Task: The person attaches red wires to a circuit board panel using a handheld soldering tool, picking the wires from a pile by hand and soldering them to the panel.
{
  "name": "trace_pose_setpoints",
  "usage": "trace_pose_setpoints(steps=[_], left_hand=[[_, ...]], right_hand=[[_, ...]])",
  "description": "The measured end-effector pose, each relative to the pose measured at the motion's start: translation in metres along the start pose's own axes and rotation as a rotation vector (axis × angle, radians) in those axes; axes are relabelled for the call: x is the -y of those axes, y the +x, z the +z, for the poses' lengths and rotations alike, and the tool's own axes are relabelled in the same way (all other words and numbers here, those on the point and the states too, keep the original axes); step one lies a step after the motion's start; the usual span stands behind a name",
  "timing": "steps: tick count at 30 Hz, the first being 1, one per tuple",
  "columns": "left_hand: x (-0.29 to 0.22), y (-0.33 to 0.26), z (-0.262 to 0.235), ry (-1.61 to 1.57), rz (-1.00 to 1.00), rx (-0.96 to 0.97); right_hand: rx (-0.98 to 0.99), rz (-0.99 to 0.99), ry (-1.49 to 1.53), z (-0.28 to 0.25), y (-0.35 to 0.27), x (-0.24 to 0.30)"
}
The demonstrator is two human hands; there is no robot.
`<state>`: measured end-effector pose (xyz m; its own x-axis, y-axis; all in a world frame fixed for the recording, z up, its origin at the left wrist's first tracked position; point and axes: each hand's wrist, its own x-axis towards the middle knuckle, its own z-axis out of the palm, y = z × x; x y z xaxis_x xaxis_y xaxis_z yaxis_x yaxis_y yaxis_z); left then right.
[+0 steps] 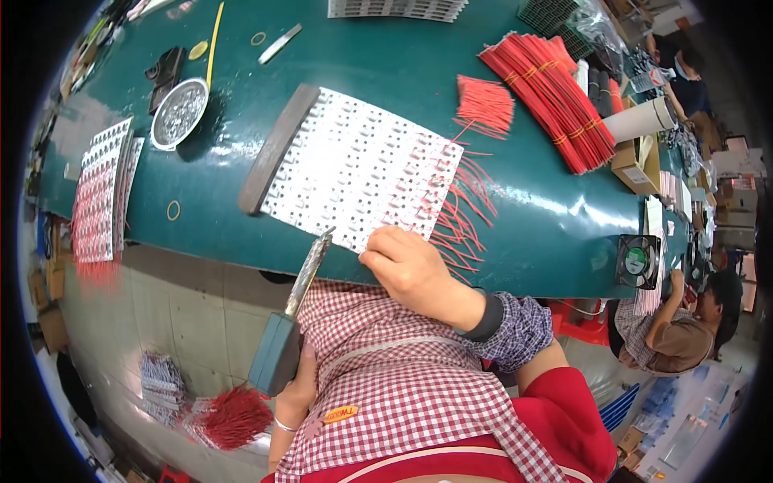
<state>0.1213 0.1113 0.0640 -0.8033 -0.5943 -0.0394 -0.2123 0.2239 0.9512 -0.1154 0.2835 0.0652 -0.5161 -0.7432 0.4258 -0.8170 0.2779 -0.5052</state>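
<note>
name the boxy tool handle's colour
The boxy tool handle is dark teal, shown best in the head view.

We wear a red-and-white checked apron (403, 394) with a pale band (394, 346) and yellow patch (341, 414) over red clothing (564, 419), lower centre. Right of centre, our purple-checked sleeve (522, 332) ends in a dark cuff (486, 317); lower left, a silvery bracelet (283, 425). Right hand (407, 270) and left hand (303, 381) are bare.

Counting for you: one tool (276, 350) in your left hand (299, 385), one board (354, 161) touching your right hand (411, 270). Left of the tool grip, one bowl (165, 147) and two rubber bands (168, 212); way right, one fan (638, 262), two people (684, 332).
</note>
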Motion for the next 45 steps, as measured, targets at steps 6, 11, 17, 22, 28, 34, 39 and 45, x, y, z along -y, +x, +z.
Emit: trace_pose_setpoints(steps=[6,11,17,22,28,34,39,45], left_hand=[[0.009,0.010,0.002,0.029,0.032,-0.011],[0.014,0.030,0.015,-0.015,0.143,0.024],[0.008,0.048,0.022,0.009,0.225,0.068],[0.010,0.055,0.031,-0.024,0.260,0.043],[0.011,0.058,0.035,-0.033,0.193,0.046],[0.006,0.067,0.045,-0.077,0.098,-0.031],[0.006,0.073,0.045,-0.093,0.040,-0.026],[-0.002,0.069,0.050,-0.160,0.023,-0.046]], right_hand=[[0.128,0.063,0.065,-0.023,-0.017,-0.003],[0.116,0.047,0.095,-0.043,-0.020,-0.003],[-0.129,0.263,-0.227,-0.110,0.000,-0.060],[-0.131,0.485,-0.295,-0.119,0.030,-0.137],[-0.051,0.632,-0.369,-0.096,0.038,-0.161],[-0.066,0.822,-0.181,-0.109,0.044,-0.160],[-0.028,0.628,-0.175,-0.127,0.033,-0.165],[0.033,0.128,-0.595,-0.117,0.029,-0.187]])
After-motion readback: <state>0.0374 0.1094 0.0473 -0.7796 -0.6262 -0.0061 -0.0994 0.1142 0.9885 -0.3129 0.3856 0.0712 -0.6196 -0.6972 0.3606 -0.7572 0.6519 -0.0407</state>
